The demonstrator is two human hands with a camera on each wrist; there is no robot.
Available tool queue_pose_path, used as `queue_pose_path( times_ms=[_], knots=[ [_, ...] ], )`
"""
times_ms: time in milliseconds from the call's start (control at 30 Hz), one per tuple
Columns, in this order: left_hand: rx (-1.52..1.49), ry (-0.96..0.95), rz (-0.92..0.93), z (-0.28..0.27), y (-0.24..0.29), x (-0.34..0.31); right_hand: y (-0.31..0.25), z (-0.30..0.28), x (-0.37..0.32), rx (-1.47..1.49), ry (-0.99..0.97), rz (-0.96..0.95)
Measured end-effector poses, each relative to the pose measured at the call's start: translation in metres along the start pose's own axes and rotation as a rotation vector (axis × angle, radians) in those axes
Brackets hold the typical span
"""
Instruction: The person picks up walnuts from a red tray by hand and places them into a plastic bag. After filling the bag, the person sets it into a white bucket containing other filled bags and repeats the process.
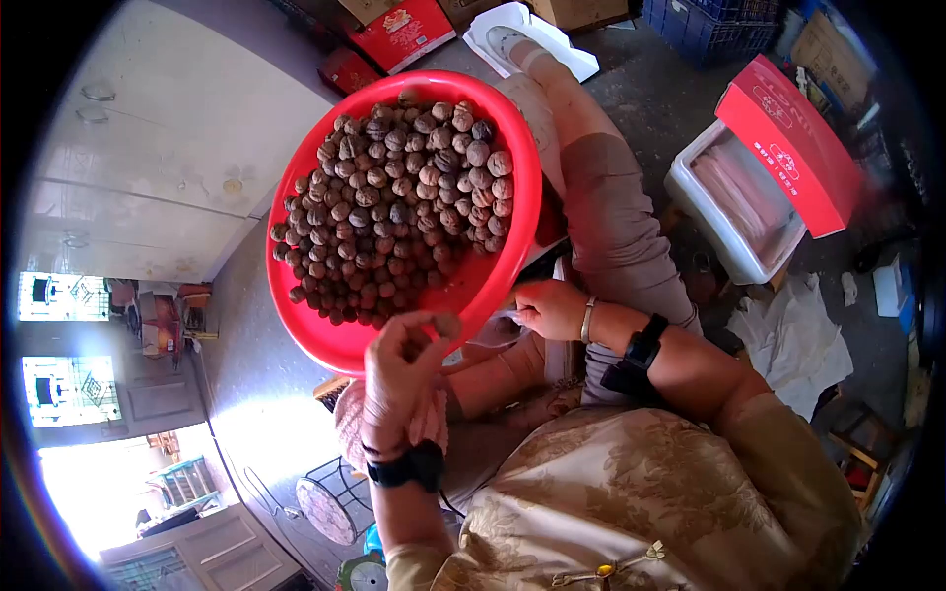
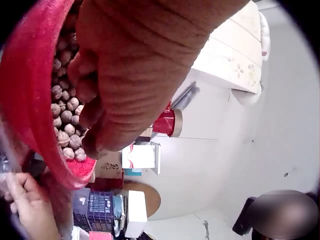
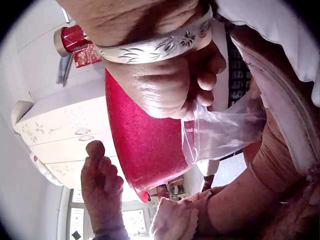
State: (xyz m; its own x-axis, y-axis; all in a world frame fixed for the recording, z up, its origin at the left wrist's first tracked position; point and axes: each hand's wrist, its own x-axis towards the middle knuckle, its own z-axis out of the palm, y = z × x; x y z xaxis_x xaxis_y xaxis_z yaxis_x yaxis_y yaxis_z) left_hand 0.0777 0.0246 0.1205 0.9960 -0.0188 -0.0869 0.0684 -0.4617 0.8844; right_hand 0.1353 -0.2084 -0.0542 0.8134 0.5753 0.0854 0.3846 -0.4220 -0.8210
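A walnut (image 1: 448, 326) is pinched in the fingers of my left hand (image 1: 399, 366), raised at the near rim of the red basin (image 1: 533, 148). The right wrist view shows the same walnut (image 3: 95, 148) at the left fingertips. Many walnuts (image 1: 384, 187) are heaped in the tilted basin. Beside the basin's lower right side, my right hand (image 1: 554, 308) grips the gathered top of a clear plastic bag (image 3: 225, 131), which hangs below the curled fingers. In the left wrist view, the back of my left hand (image 2: 140, 70) hides what its fingers hold.
A white foam box (image 1: 709, 212) with a red lid (image 1: 788, 148) stands to the right. Crumpled white plastic (image 1: 793, 340) lies near it on the floor. Blue crates (image 1: 705, 30) are at the back right, a white cabinet (image 1: 168, 148) at the left, and a round-topped stool (image 1: 327, 510) at lower left.
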Motion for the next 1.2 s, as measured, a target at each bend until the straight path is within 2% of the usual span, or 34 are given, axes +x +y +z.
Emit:
queue_pose_path(
  times_ms=[133,233,300,367,633,733,800,833,900,1033,1100,1167,1200],
  knots=[
    [0.002,-0.033,-0.101,0.023,0.006,-0.034,-0.005,-0.004,-0.003,-0.015,0.004,0.015],
    [0.034,-0.119,-0.073,0.035,-0.009,-0.043,-0.007,-0.005,-0.002,-0.004,-0.012,0.024],
    [-0.004,-0.089,-0.022,0.046,-0.024,-0.044,-0.008,-0.006,-0.002,-0.012,-0.016,0.024],
    [0.280,-0.050,-0.012,0.051,-0.021,-0.042,-0.009,-0.008,-0.002,-0.007,-0.054,0.045],
    [0.410,0.092,0.156,0.074,-0.059,-0.036,-0.009,-0.009,-0.003,0.070,-0.065,-0.009],
    [0.535,0.106,0.116,0.078,-0.063,-0.034,-0.011,-0.010,-0.004,0.073,-0.056,-0.035],
    [0.602,0.048,-0.001,0.080,-0.059,-0.034,-0.011,-0.010,-0.003,0.060,-0.053,-0.036],
    [0.602,0.047,0.000,0.079,-0.058,-0.034,-0.009,-0.010,-0.003,0.069,-0.055,-0.045],
    [0.601,-0.008,0.147,0.074,-0.053,-0.036,-0.006,-0.008,-0.002,0.079,-0.055,-0.057],
    [0.379,-0.083,0.155,0.057,-0.019,-0.041,-0.009,-0.008,-0.002,0.062,-0.021,-0.059],
    [0.122,-0.081,0.022,0.046,0.002,-0.041,-0.012,-0.009,-0.002,0.070,-0.016,-0.059],
    [0.126,-0.043,0.062,0.030,0.013,-0.034,-0.011,-0.008,-0.003,0.083,0.017,-0.081],
    [0.130,-0.017,-0.036,0.019,0.013,-0.029,-0.009,-0.006,-0.002,0.084,0.017,-0.082]
  ],
)
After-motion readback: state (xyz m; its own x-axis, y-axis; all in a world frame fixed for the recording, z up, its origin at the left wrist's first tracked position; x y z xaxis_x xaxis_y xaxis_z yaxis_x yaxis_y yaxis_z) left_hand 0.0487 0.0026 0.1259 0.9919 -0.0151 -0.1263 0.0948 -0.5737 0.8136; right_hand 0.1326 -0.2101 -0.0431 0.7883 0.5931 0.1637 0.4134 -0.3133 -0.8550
